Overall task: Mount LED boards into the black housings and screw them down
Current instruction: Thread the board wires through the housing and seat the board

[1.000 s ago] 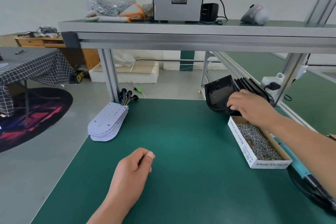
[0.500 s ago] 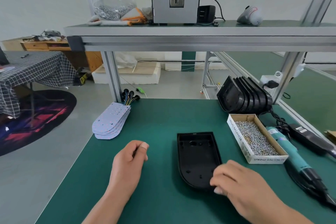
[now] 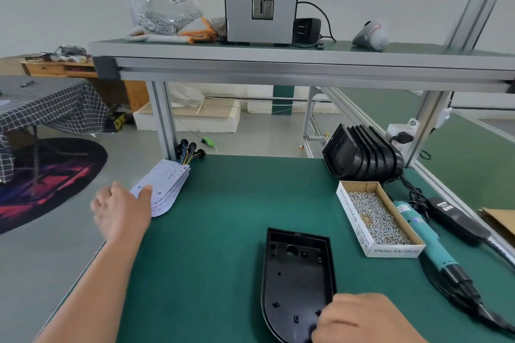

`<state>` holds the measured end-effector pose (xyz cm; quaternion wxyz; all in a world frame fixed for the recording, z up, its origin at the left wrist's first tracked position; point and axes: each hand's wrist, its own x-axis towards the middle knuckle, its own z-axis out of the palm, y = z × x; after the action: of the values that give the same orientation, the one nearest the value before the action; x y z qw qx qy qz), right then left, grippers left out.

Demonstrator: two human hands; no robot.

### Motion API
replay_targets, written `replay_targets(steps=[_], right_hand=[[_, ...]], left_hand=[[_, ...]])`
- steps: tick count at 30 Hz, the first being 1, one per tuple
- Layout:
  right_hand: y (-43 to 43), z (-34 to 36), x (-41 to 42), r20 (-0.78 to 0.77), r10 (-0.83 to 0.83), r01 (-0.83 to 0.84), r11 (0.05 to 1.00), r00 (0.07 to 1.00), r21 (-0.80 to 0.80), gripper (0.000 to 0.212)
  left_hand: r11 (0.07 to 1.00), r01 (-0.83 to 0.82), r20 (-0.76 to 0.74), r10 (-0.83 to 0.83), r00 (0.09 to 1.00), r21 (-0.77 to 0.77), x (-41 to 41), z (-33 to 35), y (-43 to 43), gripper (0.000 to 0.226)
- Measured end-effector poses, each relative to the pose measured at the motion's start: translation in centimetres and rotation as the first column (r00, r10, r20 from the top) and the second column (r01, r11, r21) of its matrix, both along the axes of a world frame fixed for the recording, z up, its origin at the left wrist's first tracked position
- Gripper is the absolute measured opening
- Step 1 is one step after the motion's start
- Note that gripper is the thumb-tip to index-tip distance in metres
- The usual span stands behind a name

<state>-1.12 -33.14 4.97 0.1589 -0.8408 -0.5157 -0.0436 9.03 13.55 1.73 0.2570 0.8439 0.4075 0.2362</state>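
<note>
Left hand [image 3: 122, 211] is out at the far left of the desk [image 3: 228, 211], back of the hand up, forearm stretched forward along the desk's left edge. The thumb lies flat on the near end of the stack of LED boards [image 3: 170, 184]. The other fingers curl down out of sight and the hand is blurred, so cannot tell if it grips a board. Right hand [image 3: 362, 320] is low at the near right, fingers curled, holding the near right rim of the black housing [image 3: 295, 278]. That housing lies flat on the desk, open side up, rounded end toward the person, right of centre. The LED boards are fanned at the far left corner, with wires at their far end. Far right is a row of spare housings [image 3: 365, 153] standing on edge. Just in front of it is a box of screws [image 3: 379, 217], and a teal electric screwdriver [image 3: 429, 242] lies along the box's right side.
</note>
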Motion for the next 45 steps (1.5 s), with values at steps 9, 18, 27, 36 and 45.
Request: replay_targets(steps=[9, 18, 27, 36, 45], right_hand=[[0.1, -0.5, 1.2, -0.013, -0.079, 0.080, 0.978, 0.997, 0.195, 0.011], [-0.7, -2.2, 2.2, -0.139, -0.120, 0.166, 0.903, 0.983, 0.395, 0.016], [-0.5, -1.6, 2.0, -0.157, -0.136, 0.197, 0.848, 0.978, 0.492, 0.015], [-0.2, -1.2, 3.6, -0.249, -0.291, 0.382, 0.730, 0.924, 0.567, 0.024], [7.6, 1.0, 12.5, -0.357, -0.253, 0.400, 0.805, 0.899, 0.438, 0.049]], left_hand=[[0.994, -0.028, 0.046, 0.034, 0.998, -0.110, 0.8, -0.3, 1.2, 0.043], [0.561, 0.498, 0.681, 0.171, 0.712, -0.661, 0.6, 1.1, -0.5, 0.024], [0.087, 0.834, 0.818, -0.163, 0.552, -0.545, -1.7, 2.0, -3.6, 0.047], [-0.057, 0.753, 0.628, -0.595, 0.502, -0.656, -5.2, 1.6, -6.6, 0.067], [-0.153, 0.694, 0.513, -0.786, 0.346, -0.704, -7.6, 1.6, -7.0, 0.066]])
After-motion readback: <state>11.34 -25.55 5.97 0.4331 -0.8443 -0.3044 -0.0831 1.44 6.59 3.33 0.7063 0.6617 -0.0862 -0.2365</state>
